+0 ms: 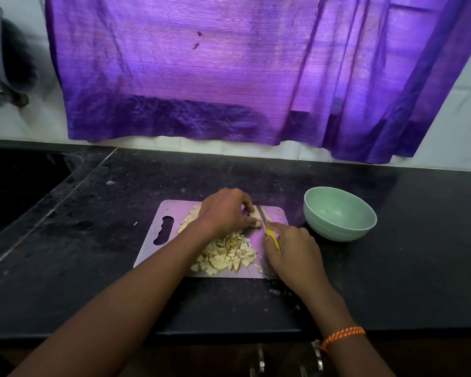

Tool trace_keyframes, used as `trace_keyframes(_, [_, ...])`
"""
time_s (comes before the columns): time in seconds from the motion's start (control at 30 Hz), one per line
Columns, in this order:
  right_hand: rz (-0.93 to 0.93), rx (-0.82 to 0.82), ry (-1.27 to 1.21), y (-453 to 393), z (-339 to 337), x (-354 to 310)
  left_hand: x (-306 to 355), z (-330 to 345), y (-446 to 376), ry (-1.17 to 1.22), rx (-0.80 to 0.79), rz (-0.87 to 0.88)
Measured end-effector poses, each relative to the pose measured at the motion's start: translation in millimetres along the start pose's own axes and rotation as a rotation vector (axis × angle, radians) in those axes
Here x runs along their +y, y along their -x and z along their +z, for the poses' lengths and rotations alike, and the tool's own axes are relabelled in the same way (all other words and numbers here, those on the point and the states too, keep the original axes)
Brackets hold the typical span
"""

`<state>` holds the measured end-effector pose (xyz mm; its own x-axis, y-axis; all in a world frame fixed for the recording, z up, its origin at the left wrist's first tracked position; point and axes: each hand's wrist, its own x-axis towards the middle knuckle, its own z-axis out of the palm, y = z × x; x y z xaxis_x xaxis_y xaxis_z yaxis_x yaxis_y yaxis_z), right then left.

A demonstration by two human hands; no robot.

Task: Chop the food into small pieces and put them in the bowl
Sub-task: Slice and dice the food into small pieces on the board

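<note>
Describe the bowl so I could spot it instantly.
On the black countertop, look just right of the cutting board where both hands work. The bowl sits there alone, pale green, round and nearly empty, unlike the flat board with its heap of chopped pieces.

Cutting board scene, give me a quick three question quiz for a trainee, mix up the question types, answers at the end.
1. True or false: the green bowl already holds a heap of chopped pieces.
2. Which hand grips the yellow-handled knife? A) left hand B) right hand C) neither
3. Fill in: the pile of chopped pieces lies on the ____.

Key
1. False. The bowl looks nearly empty, and it stands on the black counter to the right of the cutting board.
2. B. The right hand grips the knife, while the left hand holds the uncut piece at the blade.
3. Cutting board.
</note>
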<state>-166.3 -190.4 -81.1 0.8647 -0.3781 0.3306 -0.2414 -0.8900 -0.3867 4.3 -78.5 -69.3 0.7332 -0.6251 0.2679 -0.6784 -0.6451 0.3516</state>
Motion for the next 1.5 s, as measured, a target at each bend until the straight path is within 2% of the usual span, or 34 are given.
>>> trace_keyframes(0.17, [0.050, 0.034, -0.054, -5, 7, 3, -4, -2, -1, -0.001, -0.025, 0.009])
trace_keyframes(0.33, [-0.012, 0.038, -0.018, -3, 2, -2, -4, -3, -1, -0.005, -0.025, 0.007])
trace_keyframes(0.63, [-0.048, -0.066, 0.040, -6, -6, -13, -2, -2, 0, -0.010, -0.020, -0.017])
trace_keyframes(0.9, [-0.075, -0.050, 0.078, 30, -11, 0, -2, -2, -2, -0.029, -0.020, 0.003])
trace_keyframes(1.13, [-0.083, -0.001, 0.006, 47, -17, 20, -3, -3, -2, -0.005, -0.017, 0.021])
trace_keyframes(1.4, [-0.066, -0.003, 0.121, 16, -4, 6, -2, -2, -2, 0.003, -0.013, 0.005])
trace_keyframes(1.5, [-0.005, -0.002, 0.049, -2, 7, 5, -5, -1, -3, 0.007, -0.017, 0.003])
